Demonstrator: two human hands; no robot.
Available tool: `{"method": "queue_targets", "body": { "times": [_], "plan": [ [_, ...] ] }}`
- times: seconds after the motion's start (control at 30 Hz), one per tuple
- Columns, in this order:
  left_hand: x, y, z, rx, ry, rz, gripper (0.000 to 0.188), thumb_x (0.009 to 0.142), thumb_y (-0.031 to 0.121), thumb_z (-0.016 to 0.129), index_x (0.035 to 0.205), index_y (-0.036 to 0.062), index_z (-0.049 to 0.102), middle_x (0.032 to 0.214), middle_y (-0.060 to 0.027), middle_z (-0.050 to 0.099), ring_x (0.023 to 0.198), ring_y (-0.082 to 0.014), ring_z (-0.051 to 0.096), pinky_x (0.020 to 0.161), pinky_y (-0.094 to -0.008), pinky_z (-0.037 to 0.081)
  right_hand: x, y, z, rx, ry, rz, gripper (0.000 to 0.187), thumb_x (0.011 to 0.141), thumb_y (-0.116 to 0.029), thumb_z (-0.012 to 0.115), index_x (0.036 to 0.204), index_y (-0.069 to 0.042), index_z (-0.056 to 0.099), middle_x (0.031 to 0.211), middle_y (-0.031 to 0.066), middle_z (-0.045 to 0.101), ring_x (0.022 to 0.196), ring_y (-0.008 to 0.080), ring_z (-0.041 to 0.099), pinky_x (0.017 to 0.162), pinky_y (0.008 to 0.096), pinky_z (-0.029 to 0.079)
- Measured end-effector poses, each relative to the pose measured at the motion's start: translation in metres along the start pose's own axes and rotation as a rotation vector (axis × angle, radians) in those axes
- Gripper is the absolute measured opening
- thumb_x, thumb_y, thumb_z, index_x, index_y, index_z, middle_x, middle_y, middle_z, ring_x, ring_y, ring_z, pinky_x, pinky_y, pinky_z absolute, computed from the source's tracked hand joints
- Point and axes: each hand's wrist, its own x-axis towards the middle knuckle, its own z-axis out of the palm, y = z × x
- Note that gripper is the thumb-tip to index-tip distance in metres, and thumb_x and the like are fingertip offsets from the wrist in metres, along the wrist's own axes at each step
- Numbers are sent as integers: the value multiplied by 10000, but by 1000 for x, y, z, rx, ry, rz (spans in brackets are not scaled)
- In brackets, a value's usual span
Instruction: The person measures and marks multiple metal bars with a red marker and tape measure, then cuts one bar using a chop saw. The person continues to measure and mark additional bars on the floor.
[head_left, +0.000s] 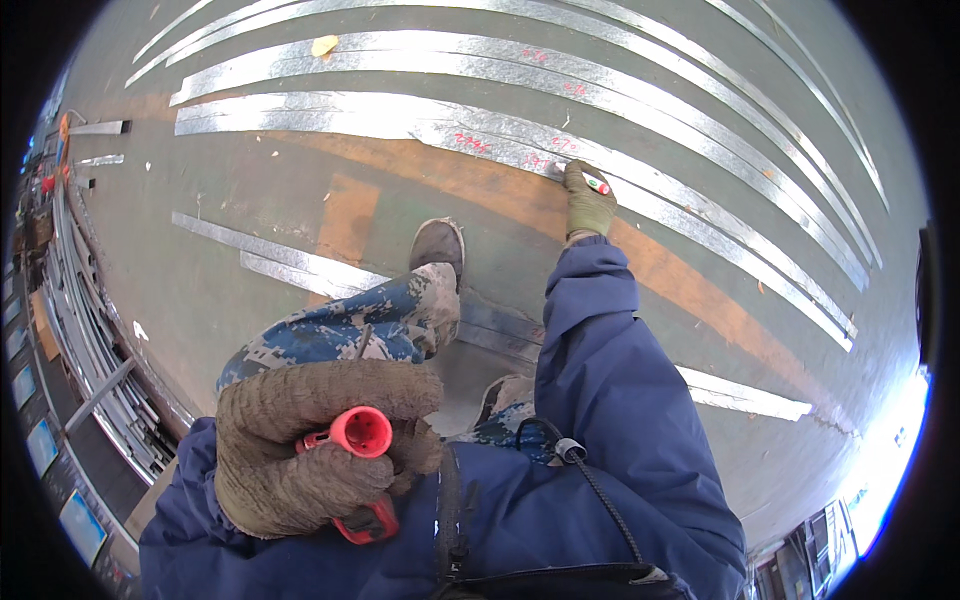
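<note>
Head view: the gloved right hand (pixel 588 205) pinches a white marker (pixel 597 186) close to a silvery metal strip (pixel 510 150), presumably to steady its writing end, while the gloved left hand (pixel 270 435) curls around a red, hollow-ended object (pixel 365 432) near the jacket (pixel 640 400), apparently keeping it clear of the strip. Long, narrow and mottled, with red handwritten marks, the strip lies flat on the greenish floor (pixel 230 180) ahead; beyond it, other strips (pixel 430 65) run roughly alongside.
</note>
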Motion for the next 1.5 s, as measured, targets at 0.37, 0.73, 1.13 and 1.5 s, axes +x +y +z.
{"method": "queue_targets", "body": {
  "times": [0.37, 0.73, 1.13, 1.5],
  "plan": [
    [13, -45, 11, 126, 274, 392, 528, 1047, 347, 591, 1436, 4, 494, 650, -57, 559, 445, -126, 496, 386, -277, 423, 5, 19, 11, 116, 33, -29, 256, 874, -302, 752, 987, -74, 769, 947, 155, 754, 867, 278, 704, 841, 380, 549],
    [9, -41, 0, 250, 192, 408, 601, 1040, 412, 588, 1477, 20, 462, 670, -69, 576, 458, -139, 518, 398, -294, 494, -3, 7, 9, 136, 2, -4, 271, 891, -267, 775, 1059, -55, 764, 909, 72, 750, 811, 164, 670, 787, 329, 554],
    [11, -49, -17, 371, 132, 485, 628, 1030, 419, 594, 1480, 1, 460, 651, -112, 603, 459, -165, 547, 397, -299, 462, -3, 14, 15, 106, 1, -41, 261, 904, -301, 727, 1002, -61, 757, 927, 147, 763, 851, 288, 713, 804, 390, 563],
    [2, -18, 5, 46, 25, 149, 530, 890, 270, 805, 1290, -44, 654, 987, -248, 742, 695, -228, 717, 595, -348, 574, 10, 18, 3, 189, 4, 8, 228, 866, -230, 808, 1021, -65, 789, 865, 15, 739, 793, 114, 645, 752, 292, 528]
  ]
}}
